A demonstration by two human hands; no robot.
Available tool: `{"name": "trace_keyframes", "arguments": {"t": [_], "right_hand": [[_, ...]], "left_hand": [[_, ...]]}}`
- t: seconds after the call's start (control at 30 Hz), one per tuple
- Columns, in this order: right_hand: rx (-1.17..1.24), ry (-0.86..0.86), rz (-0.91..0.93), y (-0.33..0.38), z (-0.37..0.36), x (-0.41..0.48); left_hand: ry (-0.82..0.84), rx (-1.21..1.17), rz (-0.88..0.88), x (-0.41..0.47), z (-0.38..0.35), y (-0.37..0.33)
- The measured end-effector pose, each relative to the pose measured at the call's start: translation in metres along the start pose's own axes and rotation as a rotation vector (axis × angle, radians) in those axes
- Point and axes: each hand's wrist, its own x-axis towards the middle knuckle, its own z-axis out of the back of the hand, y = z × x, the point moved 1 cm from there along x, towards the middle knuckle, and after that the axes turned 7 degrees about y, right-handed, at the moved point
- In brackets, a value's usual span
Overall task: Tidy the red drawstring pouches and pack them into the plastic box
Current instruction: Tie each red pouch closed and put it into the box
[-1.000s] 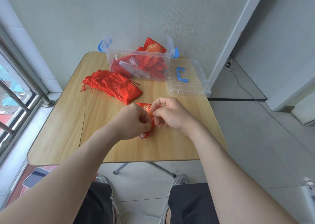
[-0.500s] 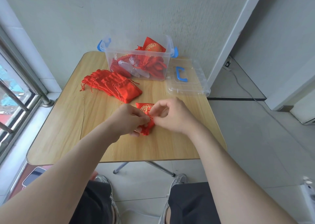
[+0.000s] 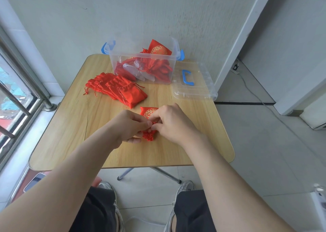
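Observation:
A red drawstring pouch [image 3: 148, 112] with a gold emblem lies on the wooden table [image 3: 74, 126], its gathered mouth bunched toward me. My left hand [image 3: 131, 126] and my right hand [image 3: 173, 121] both pinch it at the neck, fingertips meeting over the gathers. A row of flat red pouches [image 3: 117, 89] lies overlapped at the table's back left. Behind them the clear plastic box [image 3: 123, 59] with blue latches holds a jumble of red pouches, one with a gold emblem [image 3: 158, 49] standing above the rim.
The box's clear lid [image 3: 202, 89] with a blue handle lies at the back right, overhanging the table edge. A wall stands right behind the box, a window rail at the left. A phone [image 3: 34, 181] lies on the floor at lower left. My knees are under the near edge.
The pouch's gathered mouth now shows bunched below my fingertips. Both hands have shifted slightly on the pouch's neck, keeping their pinch.

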Motion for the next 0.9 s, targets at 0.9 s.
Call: {"name": "trace_keyframes", "arguments": {"t": [0.9], "right_hand": [[0.208,-0.068,-0.305,-0.002,0.011,-0.002]], "left_hand": [[-0.402,0.616,-0.585,-0.001,-0.018,-0.011]]}}
